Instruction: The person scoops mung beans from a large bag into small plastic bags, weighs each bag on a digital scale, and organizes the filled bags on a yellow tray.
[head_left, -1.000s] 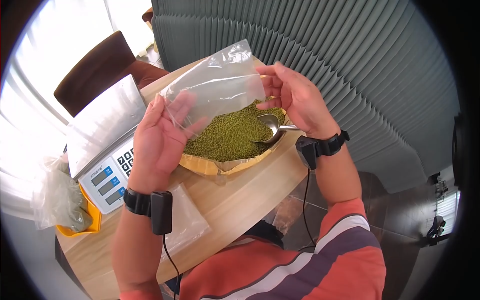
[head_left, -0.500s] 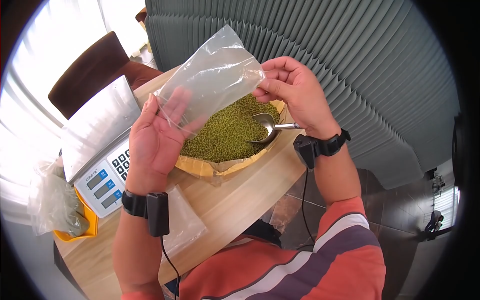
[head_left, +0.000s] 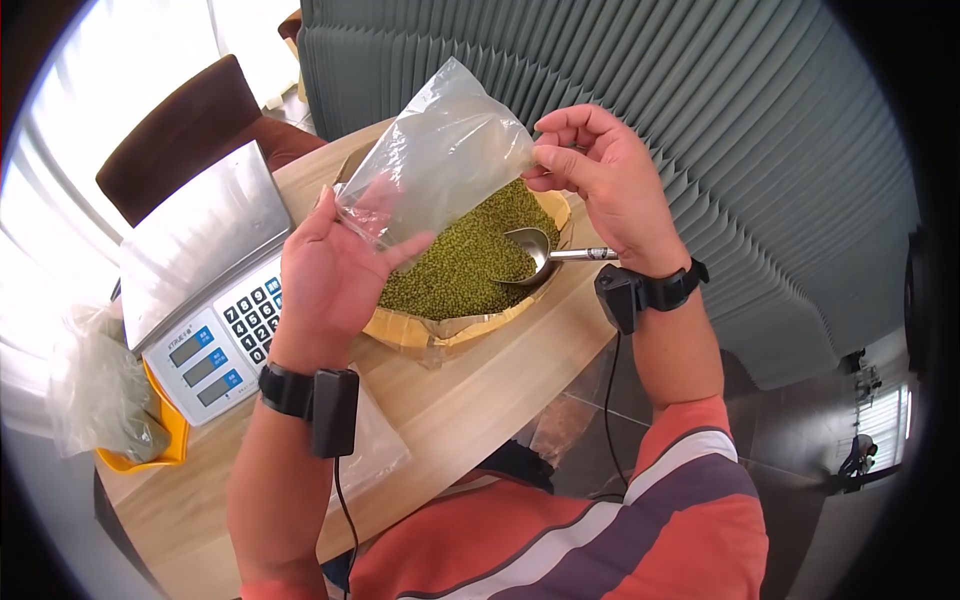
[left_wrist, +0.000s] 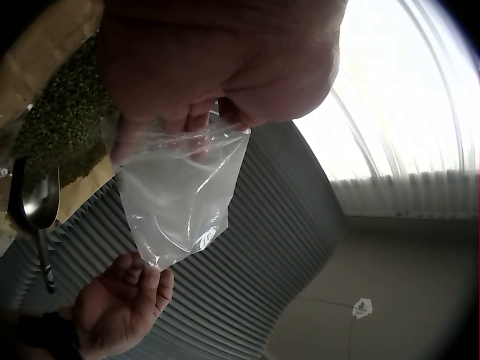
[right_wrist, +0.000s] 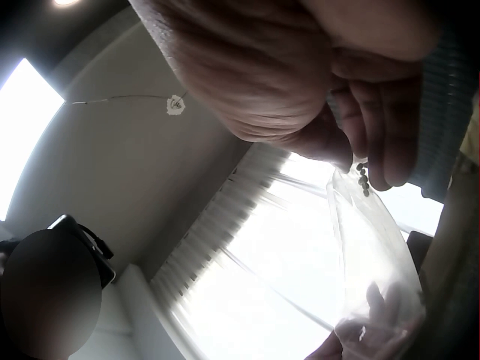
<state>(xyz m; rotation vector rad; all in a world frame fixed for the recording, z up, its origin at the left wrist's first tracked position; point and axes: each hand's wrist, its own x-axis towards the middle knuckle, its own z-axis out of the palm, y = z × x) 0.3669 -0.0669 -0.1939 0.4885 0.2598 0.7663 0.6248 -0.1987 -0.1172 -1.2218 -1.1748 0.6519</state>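
Observation:
A clear plastic bag [head_left: 450,150] is held up between both hands, over a sack of green beans [head_left: 460,260]. Spread, fairly straight fingers of the left hand [head_left: 335,270] show through one end of the bag, thumb at its edge. The right hand [head_left: 615,190] pinches the opposite corner between thumb and fingers. In the right wrist view several green beans [right_wrist: 364,181] lie at that corner, beside the right hand [right_wrist: 300,82]. A metal scoop [head_left: 538,256] rests in the beans, its handle below the right hand.
A scale [head_left: 225,330] with a metal tray stands at the left, beside a yellow container [head_left: 165,450] with a filled plastic bag. Another flat clear bag [head_left: 375,435] lies on the table near the left forearm. A brown chair [head_left: 185,130] stands beyond the table.
The right hand's fingers were looser beside the bag and have closed on its corner. The bag's top corner has shifted left and up, and the bag looks more creased.

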